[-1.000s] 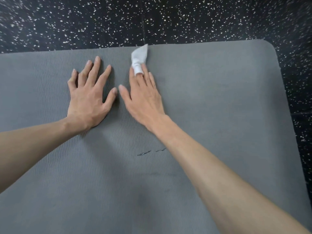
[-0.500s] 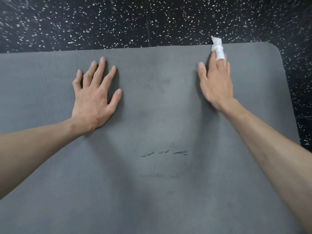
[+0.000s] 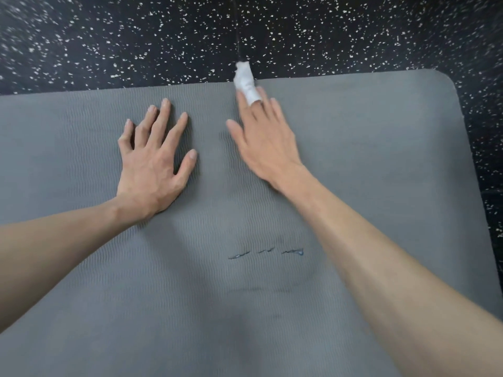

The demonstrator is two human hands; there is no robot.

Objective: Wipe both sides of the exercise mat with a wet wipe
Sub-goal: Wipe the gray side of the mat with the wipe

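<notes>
A grey exercise mat (image 3: 353, 164) with a fine rippled texture lies flat on a black floor (image 3: 136, 44) speckled with white. On the left, the left hand (image 3: 152, 164) presses palm-down on the mat, fingers straight and spread, holding nothing. Just right of it, the right hand (image 3: 268, 142) also lies flat with fingers extended. A white wet wipe (image 3: 245, 83) is wrapped around its middle fingers, and the wipe's loose end pokes past the mat's far edge. Nearer the viewer, between the forearms, three short dark scuff marks (image 3: 265, 253) sit in a row.
</notes>
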